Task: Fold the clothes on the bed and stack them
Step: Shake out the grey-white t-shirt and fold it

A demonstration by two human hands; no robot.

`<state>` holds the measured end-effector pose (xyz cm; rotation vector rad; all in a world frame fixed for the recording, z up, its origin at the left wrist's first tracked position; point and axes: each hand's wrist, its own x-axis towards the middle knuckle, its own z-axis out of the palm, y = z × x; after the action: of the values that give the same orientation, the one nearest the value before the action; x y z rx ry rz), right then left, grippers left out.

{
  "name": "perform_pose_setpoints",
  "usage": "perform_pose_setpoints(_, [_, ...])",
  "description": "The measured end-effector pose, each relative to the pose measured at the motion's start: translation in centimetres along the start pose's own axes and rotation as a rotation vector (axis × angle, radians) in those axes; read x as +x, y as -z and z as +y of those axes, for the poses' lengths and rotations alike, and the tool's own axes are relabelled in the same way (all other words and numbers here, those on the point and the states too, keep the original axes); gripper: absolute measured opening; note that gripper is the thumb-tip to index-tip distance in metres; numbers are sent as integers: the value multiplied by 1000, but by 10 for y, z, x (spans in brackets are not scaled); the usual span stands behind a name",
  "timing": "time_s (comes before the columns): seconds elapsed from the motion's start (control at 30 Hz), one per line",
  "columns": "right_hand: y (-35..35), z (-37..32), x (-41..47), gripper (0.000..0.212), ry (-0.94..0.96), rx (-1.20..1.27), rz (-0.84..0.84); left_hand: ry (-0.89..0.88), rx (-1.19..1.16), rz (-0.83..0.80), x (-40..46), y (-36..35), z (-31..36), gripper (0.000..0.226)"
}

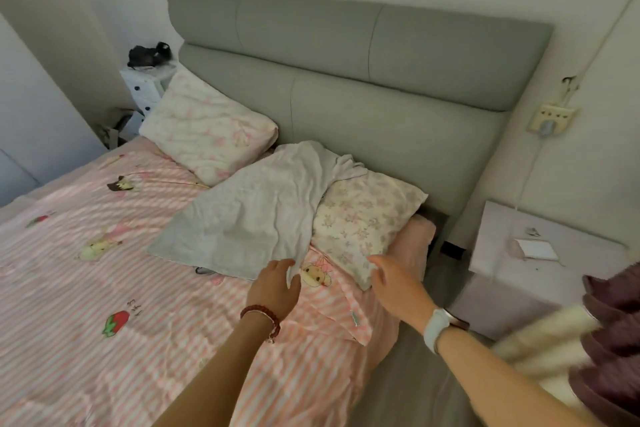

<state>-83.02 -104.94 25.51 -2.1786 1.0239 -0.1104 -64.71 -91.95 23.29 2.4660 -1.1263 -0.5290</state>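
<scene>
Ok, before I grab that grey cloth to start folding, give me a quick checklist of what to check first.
1. Left hand free: ok, fingers relaxed, holding nothing.
2. Right hand free: ok, open, above the floral pillow's near corner.
3. Grey cloth within reach: ok, its near edge lies just beyond the left fingers.
4. Cloth lying free: not ok, its far end is draped over the floral pillow.
5. Room to fold: ok, the striped sheet to the left is open.
6. Other clothes to stack: cannot tell.
</scene>
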Motion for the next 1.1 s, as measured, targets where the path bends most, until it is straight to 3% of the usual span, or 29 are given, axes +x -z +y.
perform_pose_setpoints(0.33, [-28, 52, 175, 44, -73, -89, -155, 201, -83, -116, 189, -57, -12, 40])
perform_pose_setpoints(0.57, [-49, 83, 261, 52, -92, -262, -189, 331, -212, -76, 311, -98, -11, 49])
perform_pose_setpoints(0.63, [-56, 92, 272, 54, -123, -285, -236, 360, -135, -69, 330, -108, -14, 53])
perform_pose_setpoints(0.73, [-64, 103, 285, 56, -158, -313, -337, 368, 6, -22, 349, -115, -20, 31])
perform_pose_setpoints(0.87, [-65, 105, 295, 53, -204, -296, -406, 385, -173, 51, 363, -90, -33, 24])
perform_pose_setpoints(1.0, [-44, 86, 310, 50, -207, -165, -350, 308, -380, 214, 369, -19, -35, 24])
perform_pose_setpoints(1.1, [-24, 58, 315, 49, -147, -105, -289, 180, -347, 277, 362, 40, -25, 26])
